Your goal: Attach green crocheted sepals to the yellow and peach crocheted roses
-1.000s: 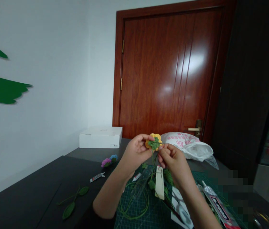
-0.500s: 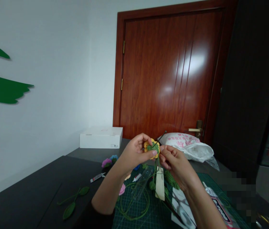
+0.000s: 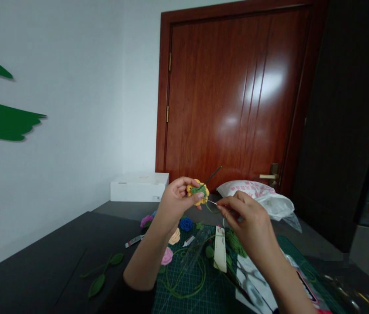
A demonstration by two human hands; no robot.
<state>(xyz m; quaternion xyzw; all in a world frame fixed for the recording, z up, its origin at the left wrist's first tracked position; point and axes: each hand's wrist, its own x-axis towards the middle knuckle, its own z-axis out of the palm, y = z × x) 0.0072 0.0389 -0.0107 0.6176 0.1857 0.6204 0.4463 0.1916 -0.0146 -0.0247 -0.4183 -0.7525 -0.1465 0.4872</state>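
Note:
My left hand (image 3: 181, 197) pinches a yellow crocheted flower (image 3: 206, 192) by its edge, with the green underside facing me. A thin dark green stem (image 3: 213, 175) sticks up and to the right from the flower's green centre. To the right, the fingertips of my right hand (image 3: 243, 214) are closed on a thin metal needle (image 3: 212, 203) that points at the flower's edge. I cannot tell whether its tip is in the stitches. A strand of green yarn (image 3: 211, 210) hangs between the flower and my right fingers.
On the green cutting mat (image 3: 217, 292) lie looped green yarn (image 3: 187, 296), a blue rose (image 3: 186, 224), a pink rose (image 3: 167, 256), a cream flower (image 3: 174, 236), a pale tag (image 3: 220, 250) and scissors (image 3: 253, 293). Behind are a white box (image 3: 138, 189) and a plastic bag (image 3: 277, 205).
My right hand has drawn away from the flower to the right, and the needle now shows. The flower in my left hand has shifted left and slightly up.

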